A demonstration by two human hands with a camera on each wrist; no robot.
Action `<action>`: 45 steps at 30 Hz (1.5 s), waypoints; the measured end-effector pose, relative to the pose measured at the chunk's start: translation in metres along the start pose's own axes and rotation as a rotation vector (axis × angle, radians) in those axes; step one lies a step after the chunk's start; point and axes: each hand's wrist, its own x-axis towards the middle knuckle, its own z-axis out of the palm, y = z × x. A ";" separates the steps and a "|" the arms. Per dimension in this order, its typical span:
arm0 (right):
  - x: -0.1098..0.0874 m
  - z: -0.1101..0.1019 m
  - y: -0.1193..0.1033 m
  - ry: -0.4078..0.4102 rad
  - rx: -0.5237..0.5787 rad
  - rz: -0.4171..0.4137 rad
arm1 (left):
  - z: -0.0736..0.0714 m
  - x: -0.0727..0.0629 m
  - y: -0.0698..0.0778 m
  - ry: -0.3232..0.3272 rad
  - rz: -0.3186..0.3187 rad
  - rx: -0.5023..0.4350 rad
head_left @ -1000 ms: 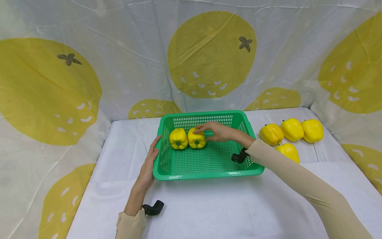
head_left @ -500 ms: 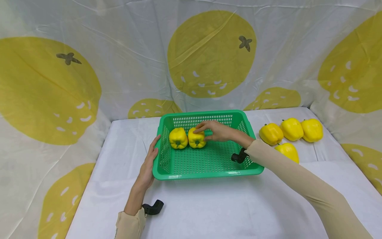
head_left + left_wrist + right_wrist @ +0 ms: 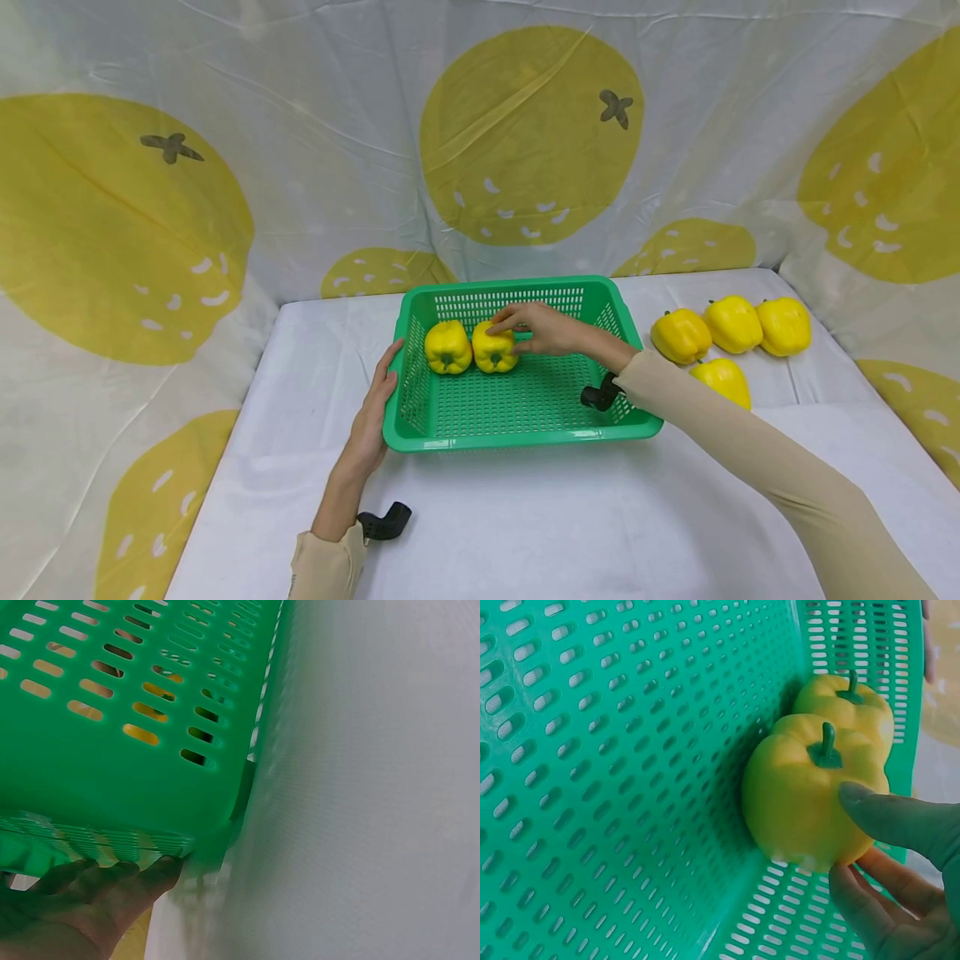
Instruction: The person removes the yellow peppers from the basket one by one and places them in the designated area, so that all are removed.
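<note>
A green perforated plastic basket (image 3: 525,441) stands on the white-covered table with two yellow bell peppers inside, side by side against each other. My right hand (image 3: 547,329) reaches into it and holds the right-hand pepper (image 3: 495,357) between thumb and fingers. In the right wrist view the thumb (image 3: 889,817) lies on that pepper's side, the other fingers below. The other pepper (image 3: 448,350) sits nearer the basket's left wall. Along that wall's outside my left hand (image 3: 369,421) rests with fingers extended; the left wrist view shows its fingertips (image 3: 165,871) touching the basket.
Several more yellow bell peppers lie in a group right of the basket, one pepper (image 3: 723,383) partly behind my right sleeve (image 3: 750,450). A cloth curtain (image 3: 360,150) printed with large yellow fruit hangs behind and beside the table (image 3: 510,525).
</note>
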 end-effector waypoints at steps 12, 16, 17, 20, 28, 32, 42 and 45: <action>-0.002 0.001 -0.005 0.074 -0.111 0.009 | -0.001 0.000 -0.002 -0.001 0.017 -0.004; -0.003 0.001 -0.009 0.098 -0.154 0.020 | -0.002 -0.001 -0.002 0.004 0.015 0.003; -0.003 0.001 -0.009 0.103 -0.160 0.022 | -0.001 -0.001 -0.002 0.005 0.012 0.003; -0.003 0.002 -0.009 0.115 -0.161 0.025 | -0.001 -0.001 -0.001 0.004 0.013 0.003; -0.003 0.003 -0.005 0.112 -0.140 0.067 | -0.001 -0.001 -0.001 0.002 0.015 0.007; -0.004 0.002 -0.006 0.103 -0.168 0.087 | -0.001 -0.001 -0.001 0.003 0.012 0.003; -0.003 0.002 -0.003 0.090 -0.070 0.066 | -0.001 0.000 0.000 0.000 0.014 0.009; -0.003 0.002 -0.002 0.060 -0.026 0.042 | -0.002 0.000 -0.001 0.002 0.015 0.010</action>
